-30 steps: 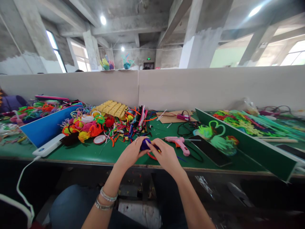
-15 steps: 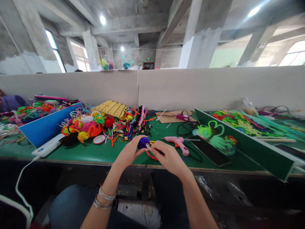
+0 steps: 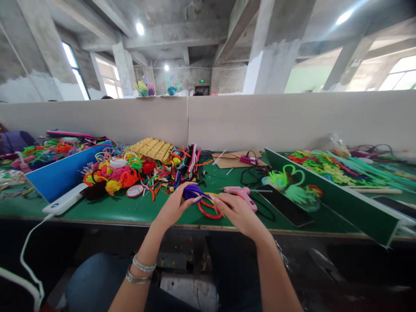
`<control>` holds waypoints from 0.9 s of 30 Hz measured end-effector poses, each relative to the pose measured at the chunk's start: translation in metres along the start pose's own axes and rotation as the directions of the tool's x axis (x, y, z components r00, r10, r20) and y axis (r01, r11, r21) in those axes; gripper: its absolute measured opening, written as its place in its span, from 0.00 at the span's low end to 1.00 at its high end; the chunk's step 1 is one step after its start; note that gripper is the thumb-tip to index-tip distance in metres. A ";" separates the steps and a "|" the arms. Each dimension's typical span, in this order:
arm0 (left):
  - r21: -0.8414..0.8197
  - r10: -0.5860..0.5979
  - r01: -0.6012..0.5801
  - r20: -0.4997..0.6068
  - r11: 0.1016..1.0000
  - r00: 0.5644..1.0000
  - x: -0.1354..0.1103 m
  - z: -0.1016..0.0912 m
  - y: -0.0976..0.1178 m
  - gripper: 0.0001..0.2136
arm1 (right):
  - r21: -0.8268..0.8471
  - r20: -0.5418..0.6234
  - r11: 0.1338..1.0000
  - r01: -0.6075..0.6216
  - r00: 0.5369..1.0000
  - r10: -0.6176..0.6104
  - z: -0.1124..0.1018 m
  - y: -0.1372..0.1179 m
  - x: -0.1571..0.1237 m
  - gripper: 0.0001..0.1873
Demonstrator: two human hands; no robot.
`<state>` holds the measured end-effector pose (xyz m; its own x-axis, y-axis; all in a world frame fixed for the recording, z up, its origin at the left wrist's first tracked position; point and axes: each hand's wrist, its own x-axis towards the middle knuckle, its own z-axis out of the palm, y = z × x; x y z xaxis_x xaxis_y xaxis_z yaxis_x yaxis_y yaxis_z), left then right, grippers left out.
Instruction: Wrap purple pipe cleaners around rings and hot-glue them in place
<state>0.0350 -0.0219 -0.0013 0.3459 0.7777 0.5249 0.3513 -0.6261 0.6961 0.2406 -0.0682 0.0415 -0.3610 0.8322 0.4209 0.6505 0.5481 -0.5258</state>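
Note:
My left hand point(image 3: 177, 203) is closed around a purple bundle point(image 3: 192, 191) of what look like pipe cleaners, just above the table's front part. From that bundle a purple strand point(image 3: 208, 197) runs right to the fingertips of my right hand point(image 3: 234, 211), which are pinched on its end. Below and between my hands, a red-orange pipe cleaner point(image 3: 209, 216) lies curved in a loop on the green table. Something yellow shows beside the strand, partly hidden by my right fingers. Just beyond my right hand lies a pink glue gun point(image 3: 242, 191).
A pile of coloured pipe-cleaner pieces point(image 3: 120, 175) and a yellow egg-carton tray point(image 3: 152, 148) sit at left, near a blue board point(image 3: 69, 169). At right are a black phone point(image 3: 286, 206), a green swan figure point(image 3: 295, 190) and a dark green board point(image 3: 338, 199). A white power strip point(image 3: 65, 199) lies front left.
My hands have drawn apart, the right one moving right. The purple strand now shows stretched between them, and more of the red-orange loop is visible.

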 end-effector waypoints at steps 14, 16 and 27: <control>-0.514 -0.164 0.057 -0.165 0.856 0.973 0.008 0.012 -0.009 0.22 | -0.459 -0.415 0.596 -0.659 0.752 0.512 -0.012 0.094 -0.010 0.22; -0.502 -0.182 0.073 -0.172 0.862 0.968 0.008 0.012 -0.009 0.22 | -0.528 -0.441 0.516 -0.674 0.737 0.511 0.002 0.104 -0.009 0.25; -0.382 -0.144 0.081 -0.140 0.920 0.980 0.003 0.014 -0.011 0.22 | -0.395 -0.419 0.536 -0.746 0.666 0.617 0.013 0.103 0.001 0.22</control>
<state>0.0445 -0.0129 -0.0145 0.1668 0.8599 0.4824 0.0186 -0.4919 0.8704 0.2989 -0.0099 -0.0216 0.4413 0.8571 0.2656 0.8821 -0.3600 -0.3039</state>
